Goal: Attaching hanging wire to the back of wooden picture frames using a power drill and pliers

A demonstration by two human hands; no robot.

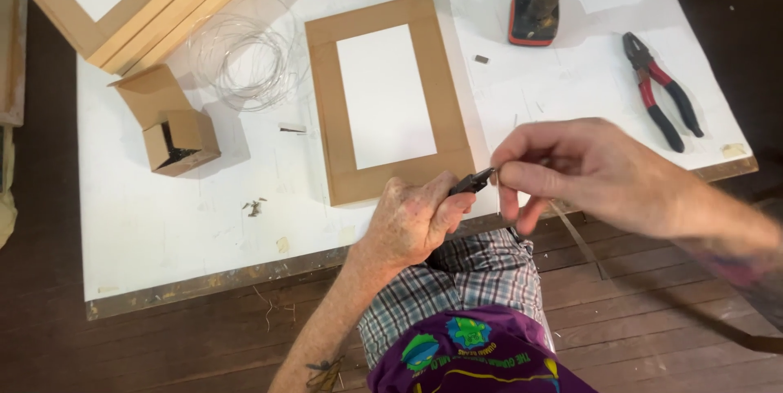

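Observation:
My left hand grips small dark pliers whose tip points right, just off the table's front edge. My right hand pinches a thin piece of wire at the pliers' jaws; the wire is barely visible. Just behind my hands lies a brown rectangular frame with a white centre, flat on the white table.
A coil of thin wire lies left of the frame. An open small cardboard box and a stack of brown frames sit at the left. Red-handled pliers and a power tool on its base are at the right.

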